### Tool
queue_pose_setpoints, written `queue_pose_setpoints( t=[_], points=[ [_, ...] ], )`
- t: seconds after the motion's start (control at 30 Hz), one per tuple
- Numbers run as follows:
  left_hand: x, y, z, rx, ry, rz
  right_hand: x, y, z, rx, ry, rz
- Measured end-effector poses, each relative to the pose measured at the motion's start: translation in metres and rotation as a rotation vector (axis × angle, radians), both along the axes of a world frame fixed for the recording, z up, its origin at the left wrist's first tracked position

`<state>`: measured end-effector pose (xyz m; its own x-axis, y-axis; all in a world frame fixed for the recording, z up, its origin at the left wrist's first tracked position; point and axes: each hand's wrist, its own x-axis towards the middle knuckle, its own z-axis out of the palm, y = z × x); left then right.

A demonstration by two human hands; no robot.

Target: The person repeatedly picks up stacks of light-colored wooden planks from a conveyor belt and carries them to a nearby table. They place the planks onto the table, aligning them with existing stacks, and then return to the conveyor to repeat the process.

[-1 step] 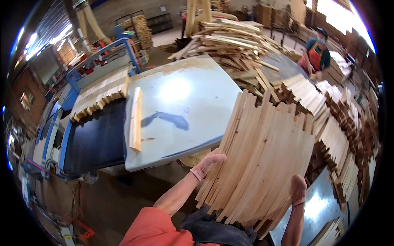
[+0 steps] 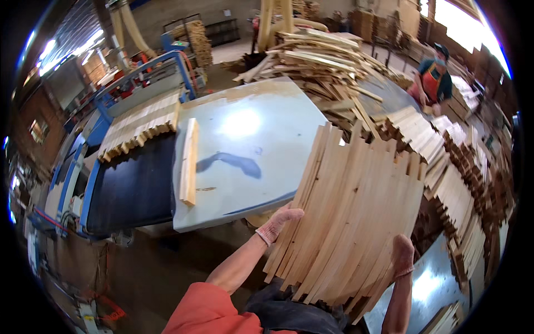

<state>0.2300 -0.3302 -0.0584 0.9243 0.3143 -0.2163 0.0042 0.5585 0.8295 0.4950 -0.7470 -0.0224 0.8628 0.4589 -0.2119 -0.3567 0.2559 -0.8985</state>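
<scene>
Between my two hands is a wide bundle of wooden strips [image 2: 350, 206], pale planks lying side by side with uneven ends. My left hand [image 2: 279, 222], in a pinkish work glove, grips the bundle's left edge with the thumb over the outer strip. On the opposite edge my gloved right hand [image 2: 403, 256] is closed round the side; its fingertips are hidden. The bundle's near end reaches my dark apron [image 2: 295, 309]. Left of it stands a pale table [image 2: 261, 189], with a pair of strips [image 2: 189, 161] lying along its left side.
A blue-framed machine [image 2: 186, 72] with a dark belt [image 2: 130, 189] carries a row of strips [image 2: 142, 123]. Loose wood [image 2: 322, 61] is heaped beyond the table. Stacked strips [image 2: 453, 195] line the right, near a metal surface [image 2: 414, 295]. A co-worker [image 2: 433, 80] stands at the far right.
The room behind has shifted slightly right in view, while the bundle and both hands have moved a little left. My grip on the strips is the same.
</scene>
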Motion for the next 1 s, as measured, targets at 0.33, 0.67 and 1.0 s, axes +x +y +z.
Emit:
queue_pose_setpoints(
  t=[0.33,0.67,1.0],
  points=[
    [-0.128,0.116,0.009,-0.267,0.045,0.363,0.031,0.27,-0.015,-0.027,0.023,0.649],
    [-0.126,0.234,-0.004,-0.048,0.186,0.55,0.054,0.449,-0.005,-0.276,0.154,0.789],
    [-0.079,0.347,0.076,1.231,1.275,0.628,0.074,0.591,0.01,-0.244,0.071,0.736]
  ],
)
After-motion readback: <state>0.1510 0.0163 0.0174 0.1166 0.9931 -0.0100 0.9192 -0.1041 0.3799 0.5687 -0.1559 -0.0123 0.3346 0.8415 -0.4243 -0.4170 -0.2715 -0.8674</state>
